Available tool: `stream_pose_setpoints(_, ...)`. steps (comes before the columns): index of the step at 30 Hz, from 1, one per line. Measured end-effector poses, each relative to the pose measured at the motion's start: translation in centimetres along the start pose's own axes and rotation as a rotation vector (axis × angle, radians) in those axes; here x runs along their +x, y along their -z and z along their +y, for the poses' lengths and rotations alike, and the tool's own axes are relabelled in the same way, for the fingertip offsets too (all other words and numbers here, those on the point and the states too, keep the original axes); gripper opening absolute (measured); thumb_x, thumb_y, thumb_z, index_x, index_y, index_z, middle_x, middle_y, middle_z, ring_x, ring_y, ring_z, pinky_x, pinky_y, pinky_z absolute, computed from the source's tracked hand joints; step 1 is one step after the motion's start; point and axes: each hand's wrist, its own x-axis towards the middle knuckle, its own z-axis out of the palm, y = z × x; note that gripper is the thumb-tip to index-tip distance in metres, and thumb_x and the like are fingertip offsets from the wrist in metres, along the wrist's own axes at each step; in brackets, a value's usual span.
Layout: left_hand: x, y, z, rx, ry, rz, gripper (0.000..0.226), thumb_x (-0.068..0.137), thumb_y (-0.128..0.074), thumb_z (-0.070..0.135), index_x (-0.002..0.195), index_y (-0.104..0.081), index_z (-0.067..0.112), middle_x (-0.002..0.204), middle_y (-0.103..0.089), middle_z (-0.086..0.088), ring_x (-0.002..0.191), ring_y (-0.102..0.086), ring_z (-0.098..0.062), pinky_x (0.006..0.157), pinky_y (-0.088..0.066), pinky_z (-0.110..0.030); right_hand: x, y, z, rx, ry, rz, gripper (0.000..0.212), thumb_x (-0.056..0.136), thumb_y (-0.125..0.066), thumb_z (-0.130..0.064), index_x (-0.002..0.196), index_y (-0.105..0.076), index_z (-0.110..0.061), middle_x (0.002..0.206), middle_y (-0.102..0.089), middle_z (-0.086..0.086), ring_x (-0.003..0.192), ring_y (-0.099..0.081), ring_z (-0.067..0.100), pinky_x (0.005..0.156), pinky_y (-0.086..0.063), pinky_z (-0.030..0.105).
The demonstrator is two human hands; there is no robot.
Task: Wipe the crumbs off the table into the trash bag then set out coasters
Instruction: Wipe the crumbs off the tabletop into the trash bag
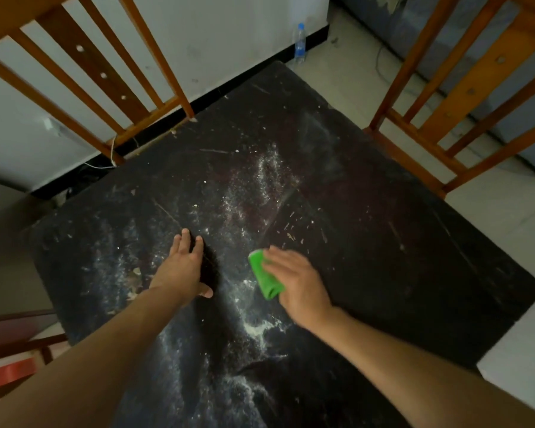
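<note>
While both arms reach forward over the dark table point(383, 257), the head view shows its black surface scuffed and dusted with pale crumbs point(269, 168) and powder, thickest in a streak running from the middle of the top down toward the near edge between the 2 forearms. The left hand point(183, 270) lies flat on the table with its fingers spread and released, grasping nothing, its thumb pointing toward the right hand. The right hand point(300, 282) presses down on a folded green cloth point(264, 274), fingers laid over its top and gripping it against the surface; the cloth sticks out on the hand's left side, just beside a bright smear of white powder point(260, 329). The 2 hands are near each other but apart, with a strip of dusty tabletop between them. A wooden chair point(99, 78) with slatted back stands at the far left corner of the table, and a second wooden chair point(464, 103) stands at the right side, its frame close to the table's edge. Beyond the far corner, a clear plastic bottle point(300, 43) with a blue cap and label stands upright on the pale tiled floor point(507, 217) against the white wall. At the lower left, a red stool or seat point(10, 370) shows partly, its shape unclear. Neither the trash bag nor the coasters can be made out in this view
</note>
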Motion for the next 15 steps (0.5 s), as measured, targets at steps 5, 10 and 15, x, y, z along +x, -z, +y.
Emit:
stream_pose_setpoints(5, -0.2, 0.2, 0.3, -0.016, 0.002, -0.009, 0.119, 0.078, -0.078, 0.04, 0.155, 0.007, 0.008, 0.16, 0.019, -0.017, 0.149, 0.011, -0.032, 0.119, -0.013, -0.041, 0.1, 0.6, -0.7, 0.274, -0.058, -0.105, 0.049, 0.067, -0.07, 0.007, 0.113, -0.07, -0.008, 0.114, -0.071, 0.005, 0.107, -0.066, 0.014, 0.096, -0.052, 0.038)
stream_pose_setpoints(10, -0.1, 0.2, 0.3, -0.028, 0.013, -0.02, 0.119, 0.079, -0.078, 0.038, 0.155, 0.008, 0.008, 0.16, 0.021, -0.016, 0.149, 0.013, -0.031, 0.12, -0.015, -0.041, 11.2, 7.8, 5.7, 0.093, -0.303, 0.35, 0.037, 0.071, -0.068, 0.008, 0.104, -0.073, -0.008, 0.097, -0.074, 0.009, 0.088, -0.069, 0.024, 0.082, -0.048, 0.02)
stream_pose_setpoints(15, 0.3, -0.1, 0.3, -0.033, 0.021, -0.013, 0.119, 0.079, -0.078, 0.037, 0.154, 0.009, 0.007, 0.16, 0.021, -0.016, 0.149, 0.015, -0.031, 0.119, -0.016, -0.041, 17.7, 13.3, 13.1, -0.158, -0.632, 0.483, 0.022, 0.089, -0.053, -0.005, 0.107, -0.067, -0.003, 0.106, -0.067, 0.019, 0.103, -0.06, 0.035, 0.089, -0.046, 0.038)
